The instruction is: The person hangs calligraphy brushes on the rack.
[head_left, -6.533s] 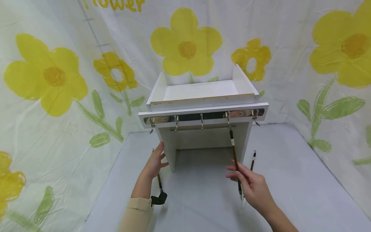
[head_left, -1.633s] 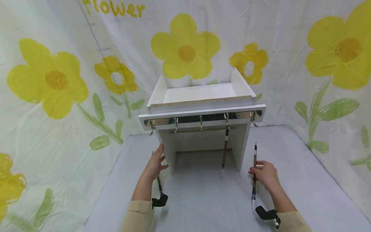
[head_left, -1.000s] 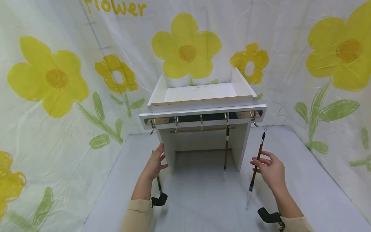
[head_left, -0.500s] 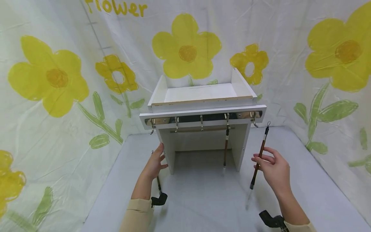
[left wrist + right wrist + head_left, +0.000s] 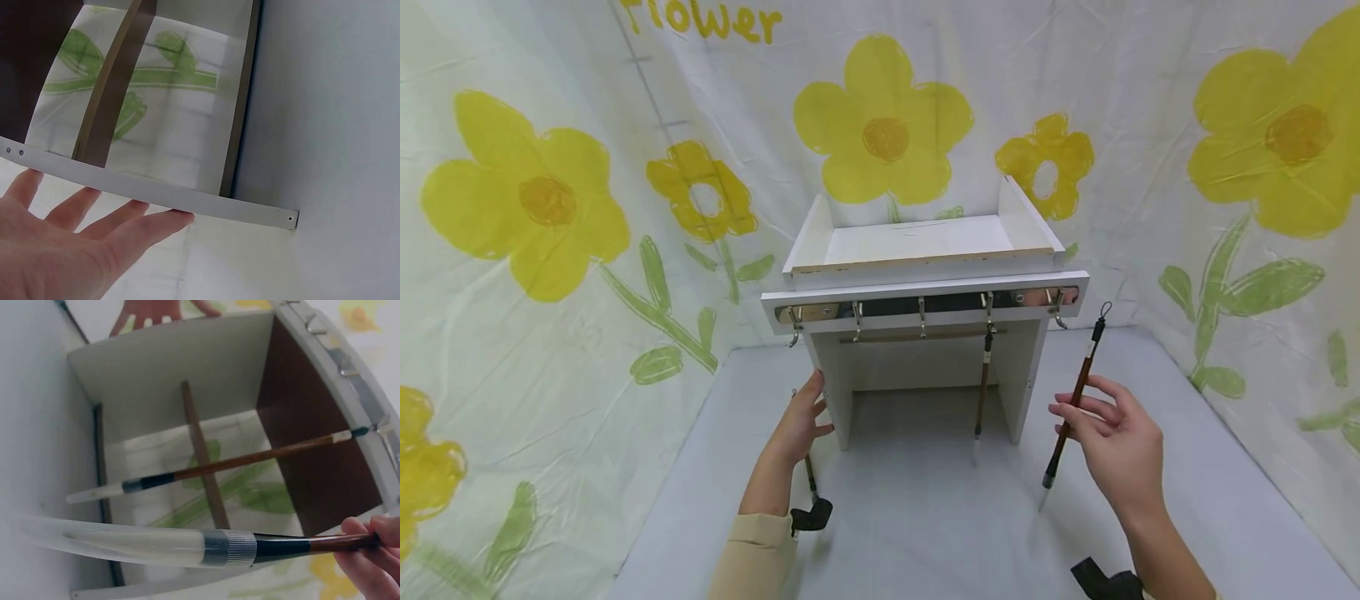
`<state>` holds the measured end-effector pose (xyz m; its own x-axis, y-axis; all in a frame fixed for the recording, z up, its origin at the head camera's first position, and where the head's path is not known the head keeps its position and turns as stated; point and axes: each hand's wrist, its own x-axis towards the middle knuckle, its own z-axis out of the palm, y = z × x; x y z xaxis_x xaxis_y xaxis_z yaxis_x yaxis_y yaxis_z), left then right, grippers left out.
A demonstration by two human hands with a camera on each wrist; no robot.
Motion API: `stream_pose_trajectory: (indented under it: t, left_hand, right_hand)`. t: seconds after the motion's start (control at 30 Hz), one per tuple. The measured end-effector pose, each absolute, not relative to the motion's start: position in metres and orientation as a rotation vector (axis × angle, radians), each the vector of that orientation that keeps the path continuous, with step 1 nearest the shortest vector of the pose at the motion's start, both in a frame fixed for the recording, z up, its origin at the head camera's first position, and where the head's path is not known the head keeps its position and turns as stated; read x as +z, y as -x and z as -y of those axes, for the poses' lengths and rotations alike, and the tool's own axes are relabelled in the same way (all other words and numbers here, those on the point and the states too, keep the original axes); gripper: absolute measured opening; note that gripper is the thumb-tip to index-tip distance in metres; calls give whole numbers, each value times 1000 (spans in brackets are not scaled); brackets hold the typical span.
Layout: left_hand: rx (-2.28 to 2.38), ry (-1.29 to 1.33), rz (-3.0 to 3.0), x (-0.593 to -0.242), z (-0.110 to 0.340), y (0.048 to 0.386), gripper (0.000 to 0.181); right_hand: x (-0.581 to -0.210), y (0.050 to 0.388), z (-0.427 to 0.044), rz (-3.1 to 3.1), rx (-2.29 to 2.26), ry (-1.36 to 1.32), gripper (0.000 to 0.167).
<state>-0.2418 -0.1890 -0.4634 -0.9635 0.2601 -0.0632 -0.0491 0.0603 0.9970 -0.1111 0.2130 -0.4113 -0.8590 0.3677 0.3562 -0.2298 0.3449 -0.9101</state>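
My right hand (image 5: 1120, 442) pinches a calligraphy brush (image 5: 1086, 363) right of the white shelf unit (image 5: 925, 282). The brush leans, its cord loop up and its clear-capped tip down. Close up in the right wrist view, the cap covers pale bristles of this brush (image 5: 281, 547). A second calligraphy brush (image 5: 984, 385) hangs from the fourth hook (image 5: 988, 310) on the unit's front rail. My left hand (image 5: 797, 427) rests straight fingertips against the unit's left side panel, as the left wrist view shows with the panel edge (image 5: 156, 190).
Another brush (image 5: 810, 475) lies on the table (image 5: 917, 533), partly hidden behind the left forearm. The rail's other hooks, such as the middle hook (image 5: 922, 315), carry nothing. A flower-painted cloth (image 5: 715, 83) surrounds the table. Black wrist-camera mounts (image 5: 812, 515) sit at both wrists.
Earlier my right hand had the second brush at the fourth hook; that brush now hangs there. The right hand has taken the other brush from the table and raised it. The left hand stays put.
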Motion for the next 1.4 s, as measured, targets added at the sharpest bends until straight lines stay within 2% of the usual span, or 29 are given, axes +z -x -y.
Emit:
stream_pose_trajectory:
  t: [0.27, 0.6, 1.03, 1.4]
  left_hand:
    - [1992, -197, -2129, -465, 188, 243, 70]
    - [1969, -194, -2151, -466, 188, 242, 71]
    - [1967, -196, -2163, -462, 188, 241, 73]
    - [1978, -178, -2156, -465, 188, 242, 74]
  right_hand:
    - [-405, 102, -201, 2046, 1605, 53, 47]
    - [-412, 102, -178, 2019, 1664, -184, 42]
    - [-410, 104, -149, 2004, 1688, -389, 44]
    - [-413, 109, -132, 2058, 1756, -449, 41]
